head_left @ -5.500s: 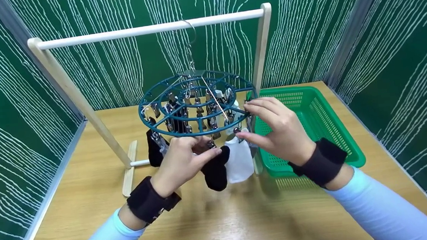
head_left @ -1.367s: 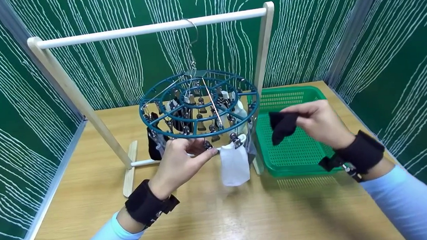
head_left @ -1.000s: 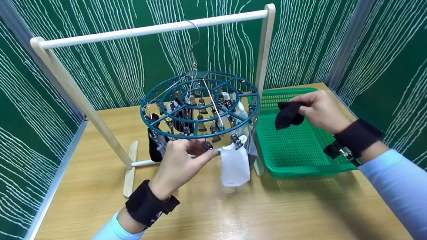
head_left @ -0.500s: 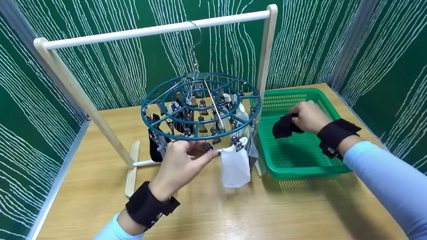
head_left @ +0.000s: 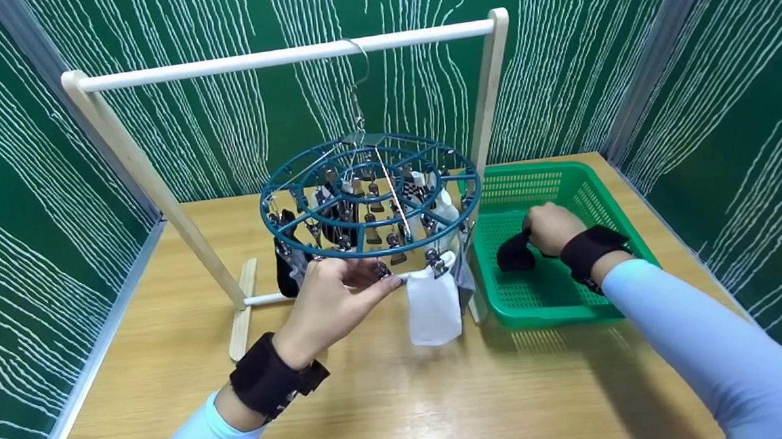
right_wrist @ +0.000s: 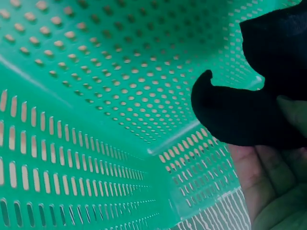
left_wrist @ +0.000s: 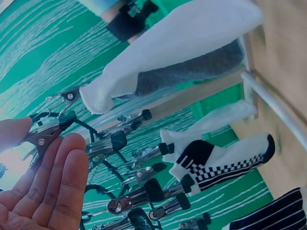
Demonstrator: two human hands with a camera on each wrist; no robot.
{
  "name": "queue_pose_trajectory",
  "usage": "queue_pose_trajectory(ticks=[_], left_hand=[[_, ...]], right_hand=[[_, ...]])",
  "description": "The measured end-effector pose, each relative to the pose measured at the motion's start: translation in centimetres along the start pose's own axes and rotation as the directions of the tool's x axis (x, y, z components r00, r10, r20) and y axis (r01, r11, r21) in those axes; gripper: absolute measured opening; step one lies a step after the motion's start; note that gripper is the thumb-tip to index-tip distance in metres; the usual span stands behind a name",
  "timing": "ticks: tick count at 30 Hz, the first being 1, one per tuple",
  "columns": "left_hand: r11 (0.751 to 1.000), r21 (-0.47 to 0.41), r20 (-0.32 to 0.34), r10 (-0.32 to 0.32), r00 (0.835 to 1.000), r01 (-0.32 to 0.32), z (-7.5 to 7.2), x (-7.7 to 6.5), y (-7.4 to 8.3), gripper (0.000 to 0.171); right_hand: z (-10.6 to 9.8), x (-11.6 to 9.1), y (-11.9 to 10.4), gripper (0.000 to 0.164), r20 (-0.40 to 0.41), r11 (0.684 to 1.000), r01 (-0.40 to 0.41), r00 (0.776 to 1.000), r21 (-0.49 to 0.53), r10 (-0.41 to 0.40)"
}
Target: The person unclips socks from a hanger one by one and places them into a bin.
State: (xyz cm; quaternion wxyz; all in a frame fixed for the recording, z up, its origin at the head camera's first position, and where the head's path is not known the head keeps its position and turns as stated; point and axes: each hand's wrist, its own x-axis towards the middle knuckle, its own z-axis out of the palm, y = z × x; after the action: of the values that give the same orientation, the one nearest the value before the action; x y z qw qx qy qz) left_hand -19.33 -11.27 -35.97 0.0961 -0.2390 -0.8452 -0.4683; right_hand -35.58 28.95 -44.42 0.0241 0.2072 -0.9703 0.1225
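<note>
My left hand [head_left: 335, 297] pinches a metal clip [left_wrist: 45, 136] at the near rim of the round blue hanger [head_left: 372, 252]; the clip's jaws hold nothing. My right hand [head_left: 554, 226] grips a black sock [head_left: 516, 251] inside the green basket [head_left: 539, 317]. In the right wrist view the black sock [right_wrist: 249, 115] lies folded between thumb and fingers, above the perforated basket floor. Beside the left hand a white sock [head_left: 434, 308] hangs from a clip, with a grey sock [left_wrist: 192, 69] behind it. A checkered sock [left_wrist: 220, 165] hangs farther round the hanger.
The hanger hooks onto a white bar [head_left: 252, 59] with wooden uprights [head_left: 151, 186]. A black sock [head_left: 286, 260] hangs at its left side, and several clips dangle from the inner rings. Green walls [head_left: 732, 131] with white lines surround the wooden table [head_left: 402, 409].
The black sock hung at the left hand's clip earlier; my right hand has since carried it right and lowered it into the basket. My left hand stays at the clip.
</note>
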Motion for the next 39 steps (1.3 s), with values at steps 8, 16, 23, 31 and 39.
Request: queue_pose_trajectory(ticks=[8,16,23,31,39], left_hand=[[1.0,-0.003,0.003,0.008,1.0,-0.008,0.1,0.1,0.0,0.017],[1.0,0.004,0.009,0.006,1.0,-0.006,0.1,0.1,0.1,0.016],[1.0,0.008,-0.001,-0.009,1.0,0.009,0.1,0.0,0.2,0.017],[1.0,0.01,-0.001,0.012,1.0,-0.012,0.0,0.0,0.1,0.017],[1.0,0.0,0.004,0.008,1.0,-0.008,-0.1,-0.1,0.1,0.016]], right_hand=[[2.3,0.3,-0.4,0.027,0.114,0.997,0.01,0.994,-0.083,0.0],[3.2,0.4,-0.9,0.01,0.167,0.992,0.05,0.986,-0.117,-0.03],[2.4,0.7,-1.1,0.025,0.193,0.995,0.036,0.981,-0.093,-0.018],[0.1,0.2,-1.4,0.014,0.143,0.996,0.047,0.988,0.078,-0.057],[-2.5,-1.0,-3.4,0.032,0.059,0.976,0.039,0.997,0.216,-0.052]])
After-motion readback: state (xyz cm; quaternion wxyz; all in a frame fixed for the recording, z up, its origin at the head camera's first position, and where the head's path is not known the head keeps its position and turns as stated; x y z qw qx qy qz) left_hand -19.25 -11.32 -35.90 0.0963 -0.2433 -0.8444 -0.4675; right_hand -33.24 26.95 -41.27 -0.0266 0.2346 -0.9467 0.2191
